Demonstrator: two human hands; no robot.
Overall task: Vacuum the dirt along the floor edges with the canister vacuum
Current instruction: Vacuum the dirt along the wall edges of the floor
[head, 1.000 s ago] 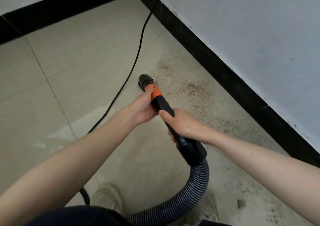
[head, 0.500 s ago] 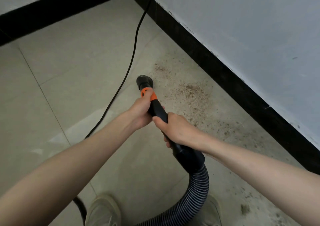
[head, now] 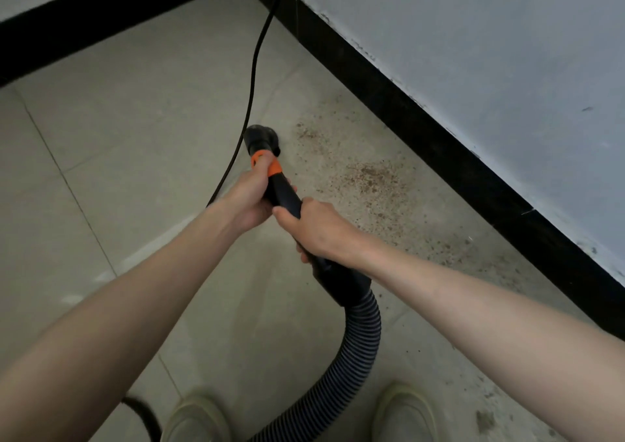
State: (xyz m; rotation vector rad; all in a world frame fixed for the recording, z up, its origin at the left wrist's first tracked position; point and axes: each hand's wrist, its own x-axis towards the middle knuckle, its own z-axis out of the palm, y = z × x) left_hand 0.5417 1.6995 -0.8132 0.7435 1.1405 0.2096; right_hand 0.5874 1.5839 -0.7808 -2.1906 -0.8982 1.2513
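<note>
Both hands hold the black vacuum wand point(head: 284, 194). My left hand point(head: 248, 198) grips it just behind the orange collar point(head: 267, 164), and my right hand point(head: 319, 228) grips it lower, near the cuff. The round black nozzle point(head: 260, 139) points down at the beige tile floor, left of a patch of brown dirt point(head: 372, 177) that runs along the black baseboard point(head: 439, 130). A ribbed hose point(head: 358, 350) curves from the wand down between my shoes. More dirt point(head: 485, 419) lies at the lower right.
A black power cord point(head: 253, 69) runs from the top across the floor past the nozzle's left side and under my left arm. A white wall point(head: 490, 52) rises above the baseboard; a second baseboard point(head: 101, 19) crosses the top left. My shoes point(head: 196, 421) stand at the bottom.
The nozzle and both hands have shifted a little away from me and leftward, nearer the cord. The grips on the wand are the same.
</note>
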